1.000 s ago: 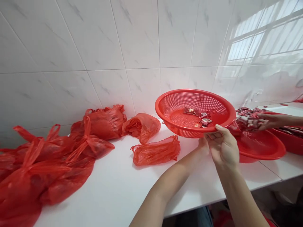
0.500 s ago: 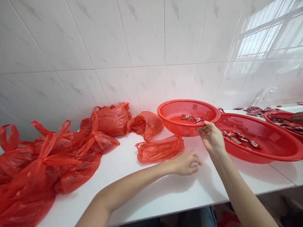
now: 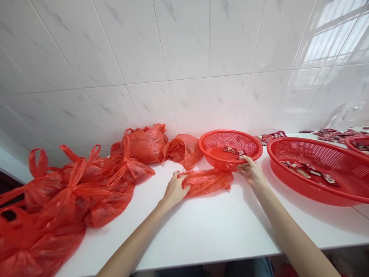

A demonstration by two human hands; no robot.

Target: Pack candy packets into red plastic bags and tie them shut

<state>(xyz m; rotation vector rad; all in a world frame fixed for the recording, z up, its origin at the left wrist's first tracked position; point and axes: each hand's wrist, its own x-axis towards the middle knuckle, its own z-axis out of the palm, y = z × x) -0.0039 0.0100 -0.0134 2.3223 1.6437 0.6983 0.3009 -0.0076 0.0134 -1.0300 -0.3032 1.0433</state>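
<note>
A flat red plastic bag lies on the white table, and my left hand is at its left end, fingers apart and touching the film. My right hand grips the near right rim of the smaller red basket, thumb over the edge and fingers beneath. Two small dark-red packets rest inside that basket. Right of it stands a larger red basket with several similar packets at its bottom.
Several tied, filled red bags are heaped at the left. A crumpled red bag sits by the tiled wall. Loose packets and part of another red basket are at the far right.
My left hand has moved left from in front of the small basket to the flat bag's left end. The small basket, held by my right hand, is lower and clear of the larger one.
</note>
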